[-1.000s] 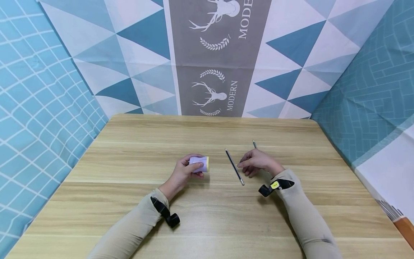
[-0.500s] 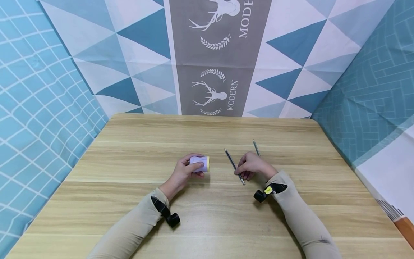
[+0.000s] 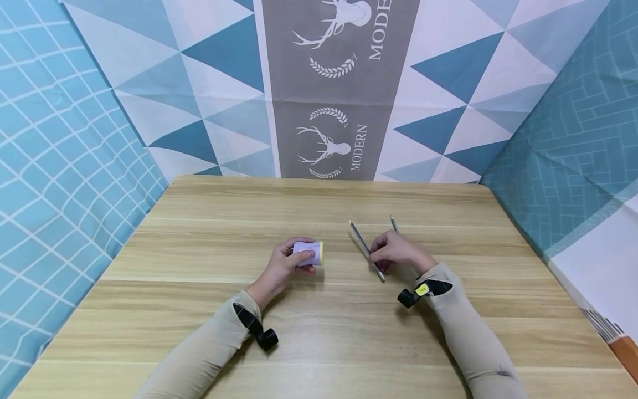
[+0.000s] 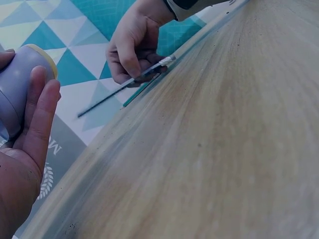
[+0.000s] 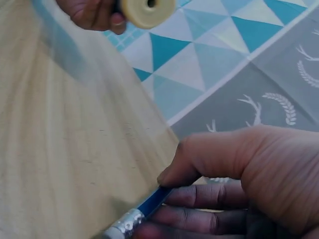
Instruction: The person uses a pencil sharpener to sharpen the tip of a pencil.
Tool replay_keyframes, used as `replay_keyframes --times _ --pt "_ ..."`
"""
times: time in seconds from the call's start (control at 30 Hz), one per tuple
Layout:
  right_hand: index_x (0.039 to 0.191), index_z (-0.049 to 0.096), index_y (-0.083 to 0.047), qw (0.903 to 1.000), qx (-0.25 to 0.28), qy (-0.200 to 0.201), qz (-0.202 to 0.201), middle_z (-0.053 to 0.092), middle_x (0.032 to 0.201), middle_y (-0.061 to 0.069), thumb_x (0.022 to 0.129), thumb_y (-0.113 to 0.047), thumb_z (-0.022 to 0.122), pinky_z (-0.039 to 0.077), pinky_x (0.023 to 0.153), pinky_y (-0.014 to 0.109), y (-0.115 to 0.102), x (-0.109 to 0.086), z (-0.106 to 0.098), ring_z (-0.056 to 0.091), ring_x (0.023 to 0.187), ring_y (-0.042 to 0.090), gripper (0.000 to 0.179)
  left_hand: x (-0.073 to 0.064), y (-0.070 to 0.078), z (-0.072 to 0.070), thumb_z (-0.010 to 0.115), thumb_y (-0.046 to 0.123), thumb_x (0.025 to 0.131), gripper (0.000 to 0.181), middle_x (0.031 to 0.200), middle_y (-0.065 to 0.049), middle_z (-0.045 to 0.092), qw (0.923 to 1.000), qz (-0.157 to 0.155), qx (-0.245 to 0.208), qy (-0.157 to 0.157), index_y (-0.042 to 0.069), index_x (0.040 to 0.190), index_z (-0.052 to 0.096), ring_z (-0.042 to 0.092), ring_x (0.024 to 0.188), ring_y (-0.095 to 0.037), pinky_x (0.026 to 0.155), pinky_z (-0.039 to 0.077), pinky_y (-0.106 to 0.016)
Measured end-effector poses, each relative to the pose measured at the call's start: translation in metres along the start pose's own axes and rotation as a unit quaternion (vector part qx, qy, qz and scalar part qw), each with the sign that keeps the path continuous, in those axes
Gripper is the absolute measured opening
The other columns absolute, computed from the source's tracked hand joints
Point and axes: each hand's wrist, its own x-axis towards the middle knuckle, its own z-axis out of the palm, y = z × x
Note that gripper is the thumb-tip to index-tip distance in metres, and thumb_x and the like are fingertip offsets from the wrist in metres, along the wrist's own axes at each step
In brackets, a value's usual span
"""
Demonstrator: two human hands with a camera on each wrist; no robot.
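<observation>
Your right fingers (image 5: 214, 152) pinch slim dark-blue pencil (image 5: 145, 208) about mid-shaft: likely light, stiff; left fingers (image 4: 42, 119) wrap lilac, yellow-ended cylinder (image 4: 18, 87).

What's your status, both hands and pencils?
Left hand grips lilac cylinder. Right hand pinches dark pencil nearer metal-banded end. Second pencil partly hidden by right hand. Nothing visible between lilac cylinder and dark pencil.

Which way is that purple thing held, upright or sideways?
Sideways: the purple thing has its yellow end facing the right hand.
</observation>
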Motion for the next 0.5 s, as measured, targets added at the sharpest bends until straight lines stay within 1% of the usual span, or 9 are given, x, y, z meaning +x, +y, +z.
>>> replay_keyframes --times 0.1,0.2,0.3,0.43,0.5 --pt "0.095 0.065 0.011 0.9995 0.018 0.007 -0.026 0.062 0.065 0.005 0.086 -0.002 0.066 0.059 0.049 0.030 -0.001 -0.003 -0.007 0.060 0.053 0.014 0.016 0.000 0.000 0.000 0.060 -0.008 0.085 0.033 0.094 -0.014 0.057 1.0000 -0.001 -0.002 0.001 0.015 0.105 0.072 0.067 0.058 -0.017 0.059 0.063 -0.030" --pt "0.099 0.064 0.012 0.9982 0.026 0.013 -0.052 0.063 0.068 0.006 0.088 -0.001 0.063 0.057 0.047 0.029 -0.004 -0.007 -0.014 0.058 0.052 0.014 0.017 0.000 0.001 0.000 0.060 -0.008 0.085 0.034 0.093 -0.013 0.057 1.0000 -0.005 -0.001 0.000 0.019 0.102 0.072 0.066 0.058 -0.016 0.059 0.063 -0.030" --pt "0.101 0.066 0.012 0.9961 0.028 0.017 -0.082 0.065 0.072 0.006 0.089 -0.002 0.060 0.049 0.044 0.025 -0.008 -0.012 -0.021 0.053 0.052 0.012 0.019 0.000 0.002 0.000 0.059 -0.007 0.086 0.035 0.093 -0.013 0.056 1.0000 -0.009 0.001 0.000 0.021 0.100 0.072 0.066 0.058 -0.016 0.059 0.063 -0.030" --pt "0.103 0.069 0.009 0.9908 0.038 0.014 -0.129 0.066 0.076 0.003 0.090 -0.004 0.061 0.041 0.043 0.023 -0.011 -0.019 -0.029 0.049 0.054 0.010 0.020 0.000 0.002 -0.001 0.060 -0.007 0.087 0.033 0.095 -0.014 0.056 0.9999 -0.013 0.002 0.004 0.020 0.101 0.072 0.066 0.058 -0.016 0.060 0.064 -0.031" --pt "0.103 0.072 0.005 0.9867 0.051 0.003 -0.154 0.066 0.078 0.001 0.091 -0.004 0.061 0.042 0.045 0.023 -0.011 -0.021 -0.033 0.048 0.056 0.010 0.018 0.000 0.002 -0.001 0.060 -0.007 0.087 0.032 0.096 -0.014 0.056 0.9999 -0.015 0.001 0.005 0.019 0.102 0.072 0.066 0.058 -0.016 0.060 0.064 -0.031"
